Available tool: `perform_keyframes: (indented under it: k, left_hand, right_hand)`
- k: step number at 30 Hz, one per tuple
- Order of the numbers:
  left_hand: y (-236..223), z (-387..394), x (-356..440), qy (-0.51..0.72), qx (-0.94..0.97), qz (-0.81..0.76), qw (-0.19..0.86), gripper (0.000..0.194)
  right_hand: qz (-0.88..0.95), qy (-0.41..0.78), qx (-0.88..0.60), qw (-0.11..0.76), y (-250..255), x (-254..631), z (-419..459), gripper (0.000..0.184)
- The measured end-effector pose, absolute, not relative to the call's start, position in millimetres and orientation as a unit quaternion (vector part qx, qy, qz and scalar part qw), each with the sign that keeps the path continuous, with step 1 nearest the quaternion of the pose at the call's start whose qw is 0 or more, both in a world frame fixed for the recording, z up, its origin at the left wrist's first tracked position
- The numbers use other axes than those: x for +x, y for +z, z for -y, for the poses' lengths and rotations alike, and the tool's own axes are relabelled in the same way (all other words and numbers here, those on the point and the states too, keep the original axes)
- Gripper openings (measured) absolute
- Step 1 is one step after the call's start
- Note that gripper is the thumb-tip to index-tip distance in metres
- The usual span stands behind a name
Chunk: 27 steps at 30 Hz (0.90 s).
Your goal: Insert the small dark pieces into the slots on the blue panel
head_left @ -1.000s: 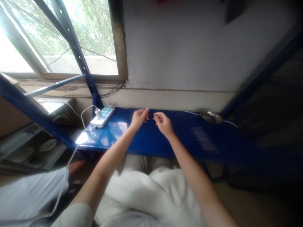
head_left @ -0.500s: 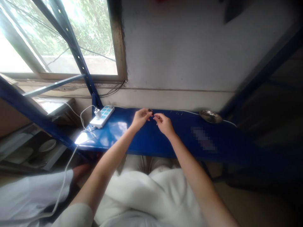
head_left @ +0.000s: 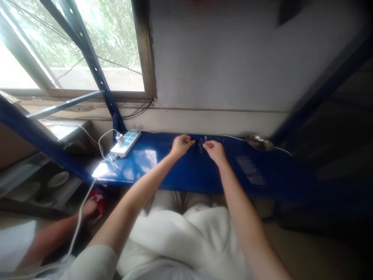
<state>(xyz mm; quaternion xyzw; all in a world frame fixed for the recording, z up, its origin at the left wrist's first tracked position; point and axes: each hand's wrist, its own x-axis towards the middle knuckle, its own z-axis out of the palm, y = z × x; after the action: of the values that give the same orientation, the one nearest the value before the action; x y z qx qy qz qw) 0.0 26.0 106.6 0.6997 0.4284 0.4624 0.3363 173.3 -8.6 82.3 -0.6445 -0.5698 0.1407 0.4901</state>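
Over the back part of a blue table, my left hand is closed in a pinch. A small black piece shows at its fingertips, too small and blurred to name. To its right, my right hand is also pinched, beside several small clear and dark parts lying on the table. Whether anything is between the right fingertips cannot be made out. Behind the right hand lie some tiny light bits.
A white power strip with a plugged-in charger sits at the table's left end. At the back right is a shiny metal bowl. A flat, partly blurred-out object lies right. Another person's hand holds something red at lower left.
Both hands have shifted right and drawn apart, uncovering the small parts between them. At lower left, the other person's arm has come further into view with a red thing.
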Motion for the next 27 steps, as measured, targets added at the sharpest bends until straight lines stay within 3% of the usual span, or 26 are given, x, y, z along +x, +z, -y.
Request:
perform_keyframes:
  k: [7,19,27]
  left_hand:
    - [67.6,-31.7,29.4,0.347,0.722,-0.510,0.314,0.013]
    - [25.6,-45.3,48.4,0.290,0.687,-0.593,0.303,0.021]
    - [16.5,-46.9,52.1,0.282,0.705,-0.589,0.276,0.020]
  right_hand:
    - [0.548,0.154,-0.722,0.394,63.1,184.0,5.8,0.009]
    - [0.541,0.117,-0.798,0.238,29.5,176.3,-7.4,0.016]
    - [0.535,0.122,-0.806,0.222,18.0,176.0,-12.0,0.021]
